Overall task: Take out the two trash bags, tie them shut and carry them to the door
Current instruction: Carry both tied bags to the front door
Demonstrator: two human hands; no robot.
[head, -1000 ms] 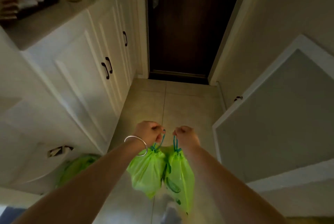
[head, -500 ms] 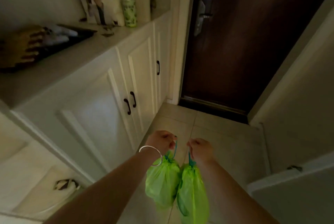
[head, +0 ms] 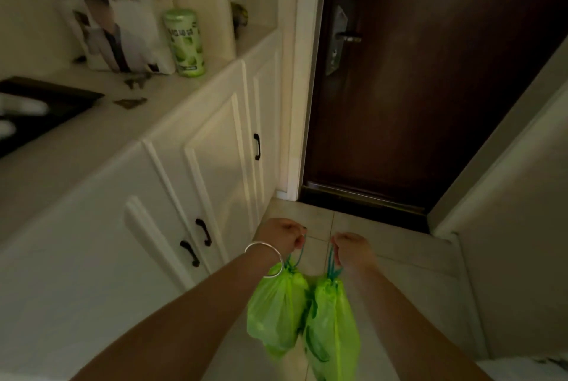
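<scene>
Two bright green trash bags hang side by side over the tiled floor point(head: 399, 245), near the dark brown door point(head: 430, 89) at the far end of the hallway. The left hand point(head: 281, 234) is a closed fist, its grip clamped on the blue drawstring of the left trash bag point(head: 275, 313), and a silver bracelet point(head: 264, 257) circles that wrist. The right hand point(head: 352, 250) is likewise closed, its grip clamped on the drawstring of the right trash bag point(head: 333, 331). Both bags are cinched shut at the neck and touch each other along their sides; neither rests on the floor. To the left runs a white cabinet point(head: 199, 165) with black handles. On its top, at the far left, stand a green canister point(head: 184, 42) and, just beside it, a white printed bag point(head: 113, 18). The door is closed, with a metal handle plate point(head: 338, 39) on its left edge.
</scene>
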